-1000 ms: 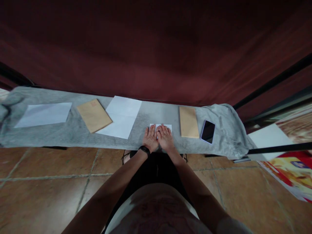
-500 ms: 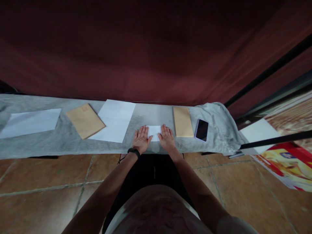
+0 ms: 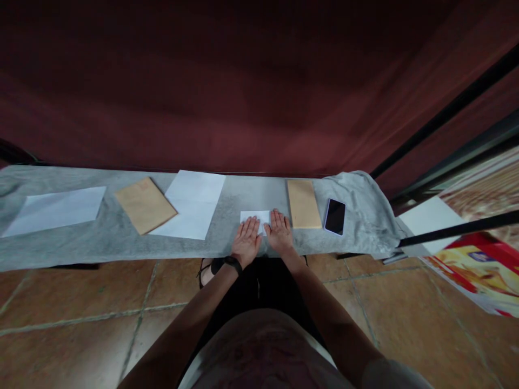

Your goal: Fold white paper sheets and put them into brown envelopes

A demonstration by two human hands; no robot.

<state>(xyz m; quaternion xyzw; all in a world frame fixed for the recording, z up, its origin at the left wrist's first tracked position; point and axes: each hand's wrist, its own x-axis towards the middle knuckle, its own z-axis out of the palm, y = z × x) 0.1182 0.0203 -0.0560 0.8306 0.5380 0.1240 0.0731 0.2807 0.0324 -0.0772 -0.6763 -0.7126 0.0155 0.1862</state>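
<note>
Both hands lay flat, palms down, fingers stretched out and close together, neither one gripping anything. The left hand [image 3: 246,241] covered the near left part of a small folded white paper [image 3: 253,215], and the right hand [image 3: 279,234] pressed on its right end, the 2 hands side by side and almost touching. A black band [image 3: 233,261] circled the left wrist. The paper rested on a grey cloth [image 3: 121,244] spread over a long bench. At 3 o'clock from the paper lay a tan envelope [image 3: 303,203], just beside it, and further at 3 o'clock a dark phone [image 3: 335,216]. At 9 o'clock lay a large white sheet [image 3: 190,205], then a 2nd tan envelope [image 3: 145,205] overlapping its left edge, then a long white envelope [image 3: 57,209] well apart. A dark red curtain [image 3: 243,97] hung at 12 o'clock behind the bench.
</note>
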